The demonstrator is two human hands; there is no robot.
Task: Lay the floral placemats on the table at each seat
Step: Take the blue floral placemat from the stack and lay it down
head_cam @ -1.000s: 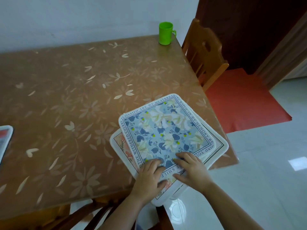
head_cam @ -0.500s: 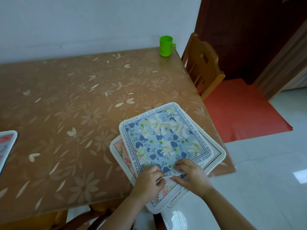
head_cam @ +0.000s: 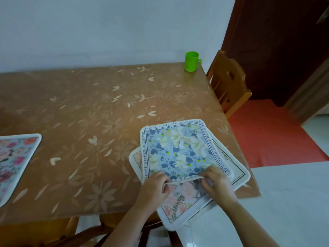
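Observation:
A blue floral placemat (head_cam: pixel 179 150) with a lettered white border tops a small stack at the table's near right corner. Under it lies a pink floral placemat (head_cam: pixel 179 202) that overhangs the table edge. My left hand (head_cam: pixel 154 188) and my right hand (head_cam: pixel 216 180) both pinch the blue mat's near edge, which is lifted off the pink one. Another floral placemat (head_cam: pixel 16 161), with red and pink flowers, lies flat at the table's left side, partly cut off by the frame.
The table (head_cam: pixel 89 122) has a brown leaf-patterned cover. A green cup (head_cam: pixel 192 61) stands at its far right corner. A wooden chair (head_cam: pixel 229 82) is at the right side, another chair's back (head_cam: pixel 85 232) below the near edge. A red mat (head_cam: pixel 270 132) lies on the floor.
Both hands went from resting flat on the blue mat to gripping its near edge and raising it off the pink mat. The view has tilted up and shifted left, showing more of the left mat.

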